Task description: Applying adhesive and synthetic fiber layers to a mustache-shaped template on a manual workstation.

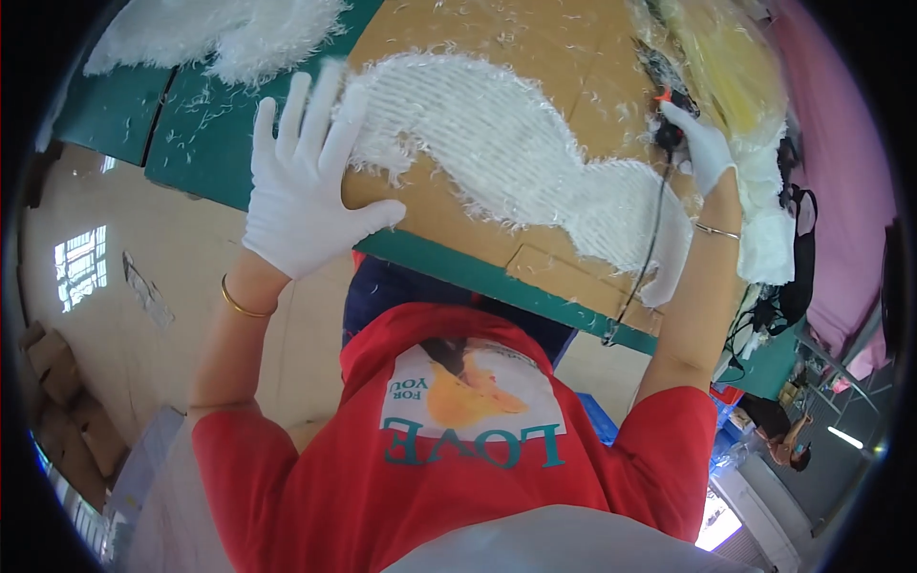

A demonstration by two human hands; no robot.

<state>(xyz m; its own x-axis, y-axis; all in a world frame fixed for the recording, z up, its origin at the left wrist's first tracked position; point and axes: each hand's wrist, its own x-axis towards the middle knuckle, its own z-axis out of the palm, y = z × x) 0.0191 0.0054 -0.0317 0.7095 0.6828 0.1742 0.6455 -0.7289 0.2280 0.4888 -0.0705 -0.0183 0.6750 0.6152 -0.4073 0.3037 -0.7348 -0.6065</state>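
A long, curved piece of white fluffy fabric [487, 143] lies spread on brown cardboard [573, 43], its faint stripes running along it and loose fibres around its edges. At its left end, my left hand [301, 181] wears a white glove, fingers spread; the fingertips are slightly blurred, and I cannot tell whether they touch the fabric. Over by the right edge of the cardboard, my gloved right hand [705, 148] is closed on a small black corded tool [671, 126] with an orange-red part. The tool's working end is hard to make out. Its black cord [653, 234] hangs across the fabric's right end.
The cardboard rests on a green table [210, 153]. More white fluffy material [229, 33] lies at the far left. To the right are a yellowish plastic bag [721, 67], pink cloth [831, 162] and tangled black straps [800, 258]. Cardboard boxes [72, 401] stand on the floor; another person [788, 444] is far right.
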